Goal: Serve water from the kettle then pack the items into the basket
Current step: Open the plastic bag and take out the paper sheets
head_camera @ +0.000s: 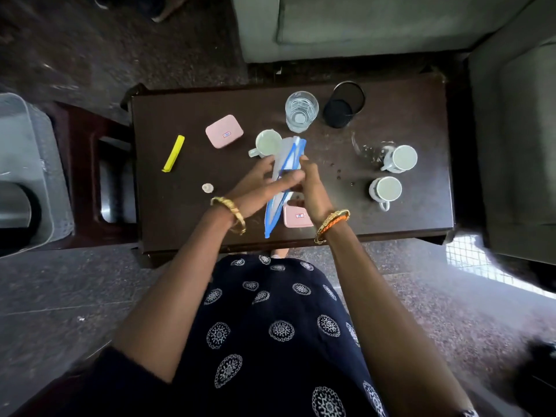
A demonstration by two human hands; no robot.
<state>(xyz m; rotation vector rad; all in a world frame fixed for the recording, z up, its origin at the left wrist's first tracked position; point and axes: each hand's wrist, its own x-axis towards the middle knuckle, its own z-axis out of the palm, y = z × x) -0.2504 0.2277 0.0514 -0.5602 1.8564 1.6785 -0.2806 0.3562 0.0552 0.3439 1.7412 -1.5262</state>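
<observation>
Over the table's (186,215) near middle, both hands pinch the blue-edged pouch (287,164): left hand (258,185) and right hand (310,188) clamp its midsection, long axis running away from her

Item count, dark wooden table (186,218)
3 white ceramic mugs (268,143) (403,158) (386,189), 2 pink rounded plastic boxes (224,130) (298,216), 2 clear glasses (301,111) (368,149), 1 black mesh cup (343,105), 1 yellow plastic clip (174,153), 1 blue-edged clear plastic pouch (285,173).
</observation>
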